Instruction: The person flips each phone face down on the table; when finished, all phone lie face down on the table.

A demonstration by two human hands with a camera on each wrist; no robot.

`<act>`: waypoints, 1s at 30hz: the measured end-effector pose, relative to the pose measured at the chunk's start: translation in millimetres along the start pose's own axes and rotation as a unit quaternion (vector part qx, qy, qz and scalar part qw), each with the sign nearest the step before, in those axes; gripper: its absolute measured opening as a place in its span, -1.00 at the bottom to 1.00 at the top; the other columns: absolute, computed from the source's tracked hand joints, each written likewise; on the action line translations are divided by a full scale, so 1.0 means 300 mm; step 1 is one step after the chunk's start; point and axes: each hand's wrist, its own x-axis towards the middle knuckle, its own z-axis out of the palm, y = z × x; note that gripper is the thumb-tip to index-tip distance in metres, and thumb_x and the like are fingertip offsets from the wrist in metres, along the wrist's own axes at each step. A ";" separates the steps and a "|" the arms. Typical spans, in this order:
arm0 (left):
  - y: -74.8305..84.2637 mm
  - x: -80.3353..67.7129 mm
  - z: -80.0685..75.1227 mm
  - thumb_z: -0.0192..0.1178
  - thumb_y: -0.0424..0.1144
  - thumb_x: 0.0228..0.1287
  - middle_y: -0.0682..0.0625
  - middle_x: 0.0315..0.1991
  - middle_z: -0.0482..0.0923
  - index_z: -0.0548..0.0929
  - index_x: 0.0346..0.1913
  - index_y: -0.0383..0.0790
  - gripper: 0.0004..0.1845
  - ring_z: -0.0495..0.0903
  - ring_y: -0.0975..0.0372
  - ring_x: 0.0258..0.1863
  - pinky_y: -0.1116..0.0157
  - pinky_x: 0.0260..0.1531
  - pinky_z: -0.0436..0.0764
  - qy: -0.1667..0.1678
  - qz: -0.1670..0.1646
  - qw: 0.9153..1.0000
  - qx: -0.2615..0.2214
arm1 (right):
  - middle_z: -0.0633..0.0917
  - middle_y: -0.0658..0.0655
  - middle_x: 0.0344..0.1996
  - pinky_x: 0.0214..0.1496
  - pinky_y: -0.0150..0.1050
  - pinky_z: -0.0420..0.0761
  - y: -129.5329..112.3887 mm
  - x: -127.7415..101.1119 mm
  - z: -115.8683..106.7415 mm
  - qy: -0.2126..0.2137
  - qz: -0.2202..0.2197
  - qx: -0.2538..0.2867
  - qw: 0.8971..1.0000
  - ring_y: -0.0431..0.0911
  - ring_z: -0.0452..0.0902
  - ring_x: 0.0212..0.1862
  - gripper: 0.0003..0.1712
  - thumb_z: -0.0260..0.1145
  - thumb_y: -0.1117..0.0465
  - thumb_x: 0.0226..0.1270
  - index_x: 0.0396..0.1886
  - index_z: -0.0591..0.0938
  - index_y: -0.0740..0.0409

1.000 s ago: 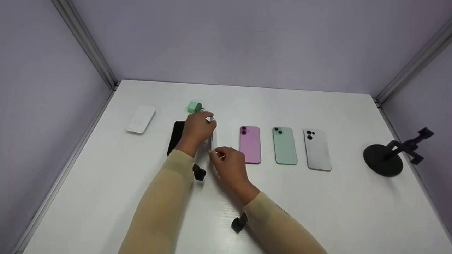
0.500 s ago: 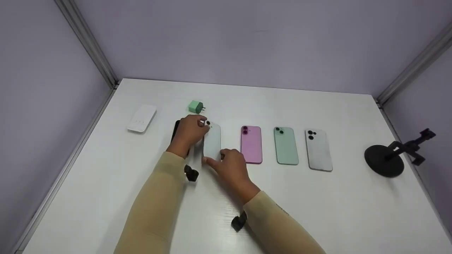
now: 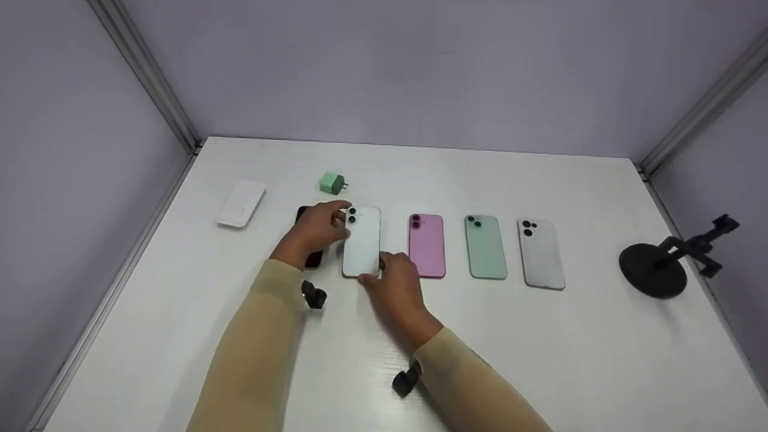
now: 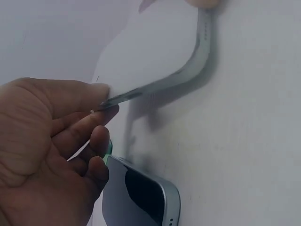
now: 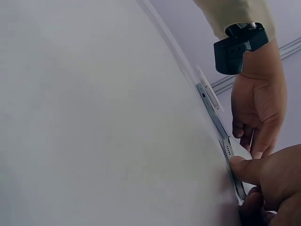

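A white smartphone (image 3: pixel 362 242), back up with two dark camera lenses at its far corner, is gripped at both ends on a smooth white table (image 3: pixel 540 360). Its far, camera end is pinched by the thumb and curled fingers of the left hand (image 3: pixel 316 228), while its near end is held by the curled fingers of the right hand (image 3: pixel 393 282); a thin metallic frame with rounded corners is shown in the wrist views. No brand mark or writing can be read on any item.

Six phones are counted in all. A dark phone (image 3: pixel 306 237) lies face up directly under the left hand, partly hidden, its glossy black screen edged in silver in the left wrist view. Beyond the right hand, to its right, three more are laid back up in a row: a pink smartphone (image 3: pixel 427 246) with two lenses, a mint-green smartphone (image 3: pixel 485 247) with two lenses, and a grey-white smartphone (image 3: pixel 541 255) with three lenses. A flat white rounded device (image 3: pixel 241 203) is seen well to the left of the left hand, and one small green wall charger (image 3: pixel 332 182) just beyond that hand. One black phone stand (image 3: pixel 666 264) with a round base is set far to the right. Beige sleeves and a black wrist-worn camera on each arm are visible.
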 end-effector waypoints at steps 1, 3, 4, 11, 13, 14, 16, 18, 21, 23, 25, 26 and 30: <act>-0.005 -0.001 -0.004 0.31 -0.32 0.50 -0.27 0.44 0.58 0.38 0.68 -0.11 -0.26 0.57 -0.12 0.43 -0.09 0.40 0.58 -0.009 0.001 1.000 -0.001 | 0.67 0.07 -0.22 -0.06 -0.12 0.61 0.001 -0.001 0.003 0.002 0.006 0.005 1.000 -0.06 0.54 -0.14 -0.62 0.67 0.08 0.29 -0.06 0.77 0.19; -0.014 -0.003 -0.009 0.34 -0.34 0.47 -0.26 0.47 0.55 0.35 0.70 -0.10 -0.22 0.54 -0.12 0.47 -0.09 0.44 0.56 -0.023 0.002 1.000 -0.003 | 0.69 0.08 -0.15 0.01 -0.11 0.66 0.004 -0.003 0.009 0.004 0.018 0.015 1.000 -0.06 0.58 -0.09 -0.54 0.67 0.10 0.29 0.08 0.77 0.20; -0.020 -0.003 -0.012 0.35 -0.34 0.46 -0.25 0.48 0.55 0.34 0.70 -0.10 -0.20 0.53 -0.11 0.48 -0.09 0.45 0.55 -0.029 0.003 1.000 -0.004 | 0.70 0.08 -0.12 0.04 -0.11 0.67 0.005 -0.005 0.012 0.003 0.024 0.021 0.999 -0.07 0.59 -0.06 -0.50 0.67 0.10 0.29 0.15 0.76 0.20; -0.039 -0.004 -0.029 0.41 -0.36 0.43 -0.20 0.55 0.49 0.24 0.75 -0.08 -0.09 0.45 -0.08 0.56 -0.07 0.53 0.47 -0.072 0.009 0.997 0.025 | 0.71 0.11 0.01 0.18 -0.11 0.70 0.005 -0.014 0.019 -0.001 0.037 0.045 0.998 -0.05 0.62 0.05 -0.34 0.67 0.12 0.29 0.34 0.70 0.23; -0.036 -0.006 -0.039 0.41 -0.37 0.41 -0.20 0.58 0.47 0.21 0.76 -0.09 -0.06 0.42 -0.10 0.58 -0.07 0.56 0.44 -0.086 0.017 0.995 0.045 | 0.71 0.12 0.00 0.17 -0.11 0.70 0.002 -0.014 0.019 0.000 0.035 0.043 0.998 -0.05 0.62 0.04 -0.32 0.67 0.12 0.29 0.35 0.70 0.25; -0.034 -0.006 -0.043 0.42 -0.38 0.40 -0.20 0.58 0.46 0.19 0.76 -0.09 -0.04 0.42 -0.11 0.59 -0.07 0.57 0.43 -0.092 0.020 0.994 0.055 | 0.71 0.12 -0.01 0.17 -0.11 0.70 0.000 -0.015 0.020 0.001 0.034 0.043 0.999 -0.05 0.61 0.03 -0.32 0.66 0.13 0.29 0.35 0.69 0.27; -0.032 -0.006 -0.052 0.43 -0.38 0.38 -0.20 0.60 0.44 0.17 0.77 -0.08 -0.02 0.40 -0.12 0.60 -0.08 0.57 0.42 -0.103 0.024 0.992 0.072 | 0.70 0.12 -0.03 0.15 -0.10 0.70 -0.005 -0.017 0.023 0.002 0.033 0.043 0.999 -0.04 0.61 0.01 -0.33 0.66 0.13 0.30 0.34 0.70 0.27; -0.032 -0.005 -0.058 0.45 -0.37 0.38 -0.21 0.60 0.43 0.16 0.77 -0.07 0.00 0.39 -0.12 0.61 -0.09 0.58 0.40 -0.109 0.024 0.990 0.084 | 0.70 0.12 -0.04 0.14 -0.09 0.69 -0.010 -0.020 0.027 0.001 0.036 0.047 0.998 -0.03 0.60 0.01 -0.34 0.65 0.13 0.30 0.34 0.70 0.26; -0.033 -0.002 -0.064 0.49 -0.34 0.36 -0.20 0.60 0.43 0.17 0.78 -0.05 0.02 0.37 -0.10 0.62 -0.09 0.61 0.36 -0.114 0.020 0.989 0.095 | 0.69 0.12 -0.02 0.15 -0.09 0.69 -0.017 -0.024 0.033 -0.002 0.040 0.052 0.998 -0.04 0.60 0.02 -0.35 0.64 0.13 0.32 0.35 0.70 0.24; -0.035 0.000 -0.065 0.50 -0.33 0.35 -0.20 0.59 0.44 0.17 0.77 -0.07 0.03 0.35 -0.09 0.63 -0.09 0.63 0.33 -0.115 0.022 0.988 0.099 | 0.68 0.12 -0.02 0.15 -0.09 0.69 -0.021 -0.028 0.036 -0.005 0.044 0.055 0.997 -0.04 0.60 0.03 -0.35 0.63 0.13 0.35 0.37 0.69 0.24; -0.040 -0.002 -0.068 0.52 -0.32 0.35 -0.19 0.58 0.45 0.18 0.77 -0.08 0.03 0.34 -0.08 0.64 -0.08 0.64 0.31 -0.113 0.023 0.988 0.104 | 0.67 0.12 -0.01 0.15 -0.09 0.69 -0.025 -0.028 0.040 -0.008 0.040 0.053 0.998 -0.04 0.60 0.02 -0.35 0.61 0.14 0.37 0.39 0.67 0.25; -0.042 -0.003 -0.069 0.52 -0.32 0.35 -0.19 0.58 0.45 0.18 0.77 -0.10 0.03 0.34 -0.08 0.64 -0.08 0.65 0.30 -0.112 0.025 0.988 0.107 | 0.66 0.13 -0.01 0.15 -0.09 0.69 -0.027 -0.029 0.041 -0.009 0.038 0.050 0.998 -0.04 0.60 0.02 -0.34 0.60 0.13 0.38 0.41 0.66 0.25; -0.045 -0.004 -0.070 0.52 -0.30 0.35 -0.19 0.59 0.43 0.18 0.76 -0.15 0.02 0.28 -0.08 0.67 -0.08 0.67 0.26 -0.107 0.024 0.985 0.131 | 0.66 0.15 0.01 0.18 -0.09 0.69 -0.034 -0.030 0.046 -0.012 0.030 0.041 0.999 -0.04 0.60 0.04 -0.31 0.58 0.13 0.42 0.45 0.62 0.29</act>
